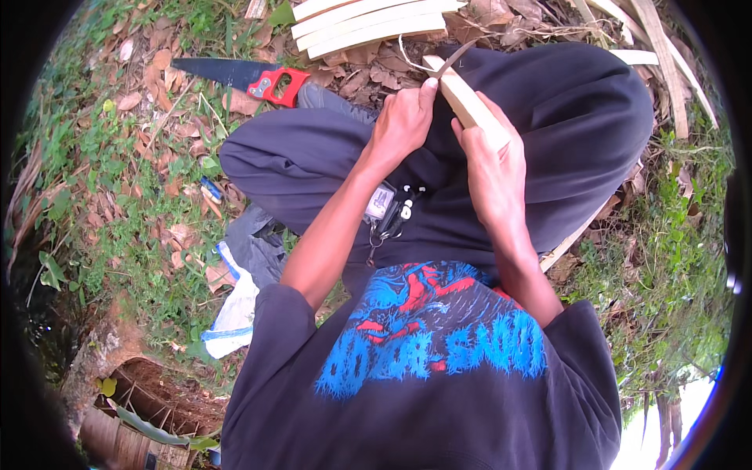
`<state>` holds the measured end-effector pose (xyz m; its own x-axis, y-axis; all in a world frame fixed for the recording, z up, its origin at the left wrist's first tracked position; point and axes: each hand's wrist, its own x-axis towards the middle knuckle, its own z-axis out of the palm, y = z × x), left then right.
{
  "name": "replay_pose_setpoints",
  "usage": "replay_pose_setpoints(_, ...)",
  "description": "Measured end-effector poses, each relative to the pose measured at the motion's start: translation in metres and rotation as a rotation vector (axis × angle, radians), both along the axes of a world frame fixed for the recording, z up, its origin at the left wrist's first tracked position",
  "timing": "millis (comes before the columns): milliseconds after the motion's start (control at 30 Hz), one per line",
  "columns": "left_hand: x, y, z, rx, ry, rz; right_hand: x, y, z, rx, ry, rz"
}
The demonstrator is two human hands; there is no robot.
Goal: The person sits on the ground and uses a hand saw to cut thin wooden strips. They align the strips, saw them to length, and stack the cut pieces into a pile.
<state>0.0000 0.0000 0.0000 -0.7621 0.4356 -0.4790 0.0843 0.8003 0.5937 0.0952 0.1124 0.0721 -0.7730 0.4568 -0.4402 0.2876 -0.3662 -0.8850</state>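
I sit on the ground with dark trousers over my bent knees. My right hand (492,168) grips a pale, flat strip of wood (464,98) that slants up and away over my lap. My left hand (403,119) is closed at the strip's far end, thumb up against it, holding a dark curved blade (454,59) that rests on the strip's tip. A thin pale shaving (409,61) curls off beside the thumb.
A hand saw with a red handle (276,83) lies on dry leaves at the upper left. Several pale cut strips (368,23) are stacked ahead, with more strips (667,70) at the right. Keys (388,210) hang at my waist. A white and blue cloth (235,309) lies on the grass to my left.
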Motion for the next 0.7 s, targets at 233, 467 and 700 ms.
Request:
replay_pose_setpoints(233, 0.039, -0.026, 0.061, -0.023, -0.331, 0.076, 0.017, -0.015, 0.024, -0.044, -0.134, 0.027)
replay_pose_setpoints(467, -0.005, -0.002, 0.020, 0.006, -0.169, -0.051, 0.011, -0.010, 0.001, -0.026, -0.089, -0.019)
replay_pose_setpoints(700, -0.005, -0.012, -0.023, 0.029, -0.067, -0.018, 0.015, -0.018, 0.000, 0.058, -0.077, 0.016)
